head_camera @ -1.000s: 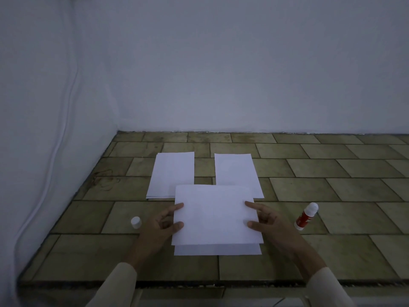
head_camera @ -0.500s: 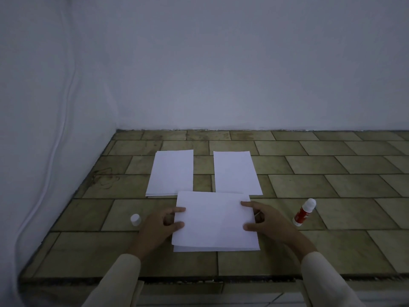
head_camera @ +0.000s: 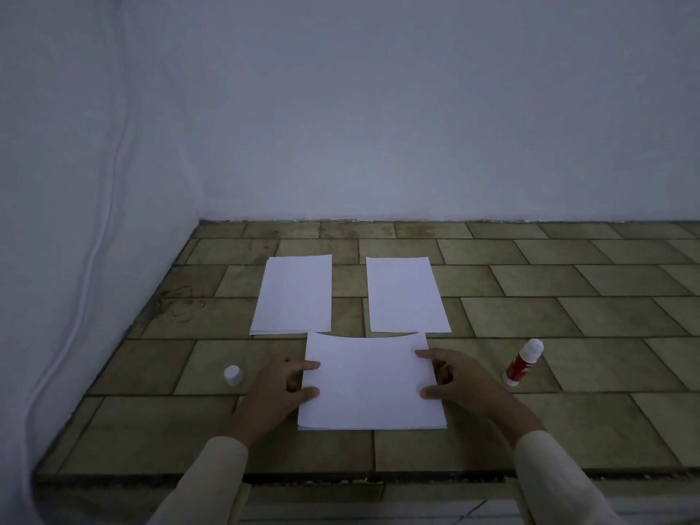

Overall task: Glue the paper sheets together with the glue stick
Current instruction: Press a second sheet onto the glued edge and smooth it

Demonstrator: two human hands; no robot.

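A white paper sheet (head_camera: 369,382) lies on another sheet on the tiled surface (head_camera: 568,305), their edges nearly matched. My left hand (head_camera: 274,394) pinches its left edge, thumb and forefinger on top. My right hand (head_camera: 460,386) pinches its right edge the same way. The far edge of the top sheet curves up slightly. A red and white glue stick (head_camera: 522,362) lies uncapped to the right of my right hand. Its white cap (head_camera: 232,375) stands left of my left hand.
Two more white paper stacks lie farther back: a left stack (head_camera: 293,295) and a right stack (head_camera: 406,295). White walls close the left side and the back. A white cable (head_camera: 94,236) runs down the left wall. The surface's front edge is just below my wrists.
The top sheet has been drawn toward me and lowered onto the sheet beneath, so the lower sheet's protruding strip has vanished. Both hands stayed at the sheet's sides.
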